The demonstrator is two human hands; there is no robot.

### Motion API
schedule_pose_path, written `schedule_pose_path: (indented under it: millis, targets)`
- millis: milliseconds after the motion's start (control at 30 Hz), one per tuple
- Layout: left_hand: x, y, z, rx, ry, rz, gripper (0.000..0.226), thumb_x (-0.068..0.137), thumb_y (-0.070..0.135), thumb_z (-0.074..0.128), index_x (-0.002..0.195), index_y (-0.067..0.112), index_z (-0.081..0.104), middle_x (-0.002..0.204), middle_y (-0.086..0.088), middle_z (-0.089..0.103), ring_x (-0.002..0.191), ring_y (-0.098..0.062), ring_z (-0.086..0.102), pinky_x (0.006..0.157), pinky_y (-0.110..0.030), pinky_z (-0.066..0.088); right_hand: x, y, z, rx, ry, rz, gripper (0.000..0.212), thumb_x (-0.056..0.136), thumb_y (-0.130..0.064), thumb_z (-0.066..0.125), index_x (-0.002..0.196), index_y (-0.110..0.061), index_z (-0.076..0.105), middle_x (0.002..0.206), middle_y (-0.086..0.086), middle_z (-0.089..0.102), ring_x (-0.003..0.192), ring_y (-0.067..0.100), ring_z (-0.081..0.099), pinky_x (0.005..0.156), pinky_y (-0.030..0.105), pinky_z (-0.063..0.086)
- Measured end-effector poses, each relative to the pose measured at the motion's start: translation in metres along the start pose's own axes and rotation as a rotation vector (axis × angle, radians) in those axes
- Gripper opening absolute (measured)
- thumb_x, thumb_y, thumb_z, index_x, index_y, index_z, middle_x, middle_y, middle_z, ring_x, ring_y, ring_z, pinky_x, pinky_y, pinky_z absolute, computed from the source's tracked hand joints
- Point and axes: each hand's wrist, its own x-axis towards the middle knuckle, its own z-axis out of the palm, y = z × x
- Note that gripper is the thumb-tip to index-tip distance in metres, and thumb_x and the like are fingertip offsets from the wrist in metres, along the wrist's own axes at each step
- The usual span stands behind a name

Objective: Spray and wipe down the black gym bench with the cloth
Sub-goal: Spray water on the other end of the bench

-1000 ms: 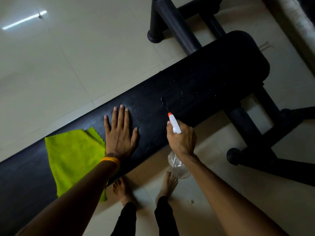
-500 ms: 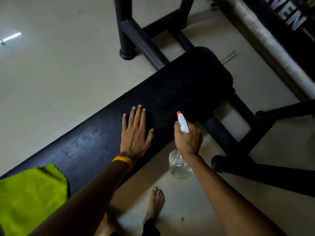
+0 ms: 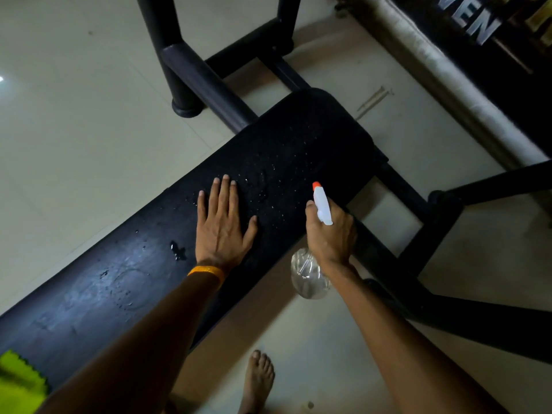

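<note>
Two hands are at work: the left hand (image 3: pixel 222 227) lies flat and open, palm down, on the black gym bench (image 3: pixel 125 273), an orange wristband (image 3: pixel 207 271) at its wrist. The right hand (image 3: pixel 330 231) is closed round a clear spray bottle (image 3: pixel 310 274) just off the pad's near edge, its orange-tipped nozzle (image 3: pixel 316 185) aimed up-frame over the pad (droplets glint there). The bench's long axis runs diagonally, lower left to upper right. The green cloth (image 3: pixel 18 383) lies on its lower-left end.
</note>
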Motion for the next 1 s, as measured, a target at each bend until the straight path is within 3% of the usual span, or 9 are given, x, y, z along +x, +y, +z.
schedule_pose_path:
  millis: [133,233,433,600,700,767,900,1000]
  targets:
    - [0.0,0.001,0.004,0.018,0.034,0.008,0.08,0.099,0.054,0.03,0.159,0.002,0.016,0.168,-0.016,0.012,0.157,-0.029,0.005,0.127,-0.053,0.006,0.036,0.004,-0.003,-0.099,0.002,0.023,0.027,0.094,-0.035,0.054,0.087,-0.014,0.069,0.072,0.004,0.06,0.071,0.026,0.053,0.063,0.034,0.04]
    - [0.002,0.002,0.005,0.031,0.041,0.003,0.081,0.098,0.053,0.033,0.159,0.002,0.017,0.169,-0.015,0.011,0.157,-0.028,0.005,0.127,-0.053,0.007,0.045,0.008,0.0,-0.107,0.026,0.038,0.029,0.092,-0.033,0.055,0.072,-0.014,0.06,0.069,0.005,0.06,0.069,0.029,0.055,0.061,0.033,0.038]
    - [0.004,0.003,0.011,0.06,0.059,0.019,0.083,0.098,0.056,0.032,0.159,0.002,0.018,0.168,-0.017,0.014,0.157,-0.029,0.007,0.127,-0.053,0.008,0.032,0.025,0.007,-0.058,0.072,-0.081,0.02,0.088,-0.027,0.058,0.071,-0.016,0.056,0.066,0.003,0.059,0.061,0.027,0.054,0.057,0.031,0.032]
    - [0.012,0.001,0.009,0.056,0.05,0.038,0.083,0.098,0.056,0.033,0.158,0.001,0.02,0.167,-0.018,0.017,0.157,-0.031,0.01,0.126,-0.054,0.009,0.018,0.025,0.012,-0.066,0.044,-0.21,0.027,0.087,-0.037,0.048,0.073,-0.017,0.06,0.064,0.003,0.063,0.059,0.029,0.06,0.053,0.037,0.047]
    - [0.023,0.004,0.01,0.038,0.045,0.037,0.082,0.098,0.056,0.034,0.157,0.001,0.023,0.166,-0.018,0.021,0.156,-0.032,0.013,0.126,-0.054,0.01,0.011,0.021,0.013,-0.082,-0.007,-0.257,0.029,0.086,-0.04,0.047,0.077,-0.017,0.062,0.068,0.006,0.066,0.064,0.031,0.062,0.055,0.039,0.049]
    - [-0.016,-0.011,-0.005,0.033,0.069,0.006,0.081,0.098,0.056,0.033,0.156,0.001,0.026,0.165,-0.019,0.023,0.155,-0.033,0.016,0.126,-0.054,0.011,-0.05,0.013,0.011,-0.115,-0.048,-0.384,0.028,0.087,-0.04,0.047,0.082,-0.017,0.063,0.069,0.005,0.067,0.064,0.03,0.063,0.055,0.039,0.048]
    - [-0.003,0.011,-0.012,-0.034,-0.045,0.071,0.078,0.099,0.057,0.025,0.155,0.003,0.032,0.164,-0.019,0.027,0.154,-0.034,0.018,0.127,-0.052,0.007,-0.06,0.022,0.006,-0.099,-0.047,-0.407,0.026,0.09,-0.039,0.051,0.092,-0.018,0.066,0.074,0.003,0.07,0.066,0.026,0.066,0.058,0.041,0.053]
    - [-0.057,-0.013,-0.033,-0.086,-0.021,0.024,0.072,0.1,0.053,0.029,0.154,0.005,0.035,0.163,-0.018,0.03,0.154,-0.034,0.021,0.127,-0.053,0.009,-0.1,0.008,0.01,-0.086,-0.042,-0.47,0.031,0.089,-0.039,0.05,0.095,-0.015,0.069,0.078,0.006,0.074,0.069,0.028,0.068,0.059,0.04,0.054]
